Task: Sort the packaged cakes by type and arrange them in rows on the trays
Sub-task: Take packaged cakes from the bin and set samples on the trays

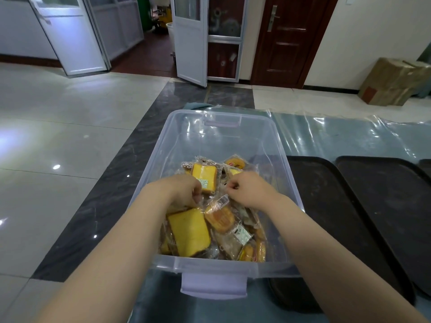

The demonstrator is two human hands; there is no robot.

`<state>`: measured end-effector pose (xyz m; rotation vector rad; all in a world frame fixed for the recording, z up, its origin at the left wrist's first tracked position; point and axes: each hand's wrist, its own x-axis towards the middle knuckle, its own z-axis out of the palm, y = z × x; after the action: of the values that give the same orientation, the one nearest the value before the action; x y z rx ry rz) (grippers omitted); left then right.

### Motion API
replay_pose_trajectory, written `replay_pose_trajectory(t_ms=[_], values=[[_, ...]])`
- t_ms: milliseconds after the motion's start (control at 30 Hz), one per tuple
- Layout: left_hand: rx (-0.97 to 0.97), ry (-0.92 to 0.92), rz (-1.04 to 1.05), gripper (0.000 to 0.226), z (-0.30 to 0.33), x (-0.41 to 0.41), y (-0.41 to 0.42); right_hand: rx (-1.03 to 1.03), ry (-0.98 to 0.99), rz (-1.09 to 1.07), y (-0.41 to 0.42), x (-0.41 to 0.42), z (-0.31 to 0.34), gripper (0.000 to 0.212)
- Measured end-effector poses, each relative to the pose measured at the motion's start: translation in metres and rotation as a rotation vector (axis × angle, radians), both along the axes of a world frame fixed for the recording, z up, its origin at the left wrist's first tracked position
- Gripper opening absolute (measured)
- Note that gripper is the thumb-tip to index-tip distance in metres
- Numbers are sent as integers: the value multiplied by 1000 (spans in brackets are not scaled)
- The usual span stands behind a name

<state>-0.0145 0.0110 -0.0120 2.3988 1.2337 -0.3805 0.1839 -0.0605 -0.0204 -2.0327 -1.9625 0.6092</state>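
Light, crinkly cake packets — soft inside.
Your left hand and right hand curl among wrappers; grip unclear — pinch the sealed edges.

Packaged cakes in bin; trays right of bin, side by side.

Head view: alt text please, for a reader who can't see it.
Both hands, the left hand and right hand, reach into a clear plastic bin of packaged cakes, fingers curled among the wrappers. Dark trays lie bare to its right.
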Motion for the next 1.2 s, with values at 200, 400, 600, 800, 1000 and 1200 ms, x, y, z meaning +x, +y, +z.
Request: replay_pose_trajectory(t_ms=[200,400,600,800,1000,1200], values=[[36,-101,16,10,12,-3,-3,102,55,-92,0,6,5,30],[81,-201,36,9,19,0,-11,103,73,-104,-2,6,5,30],[157,-286,88,11,27,10,-18,-105,105,10,-10,3,8,23],[220,-275,156,16,29,7,-28,-265,-132,201,-16,-1,10,17],[269,-292,269,20,37,7,-48,-142,-171,222,-15,1,16,28],[398,-386,413,14,61,14,-72,52,-30,154,-22,24,35,22]])
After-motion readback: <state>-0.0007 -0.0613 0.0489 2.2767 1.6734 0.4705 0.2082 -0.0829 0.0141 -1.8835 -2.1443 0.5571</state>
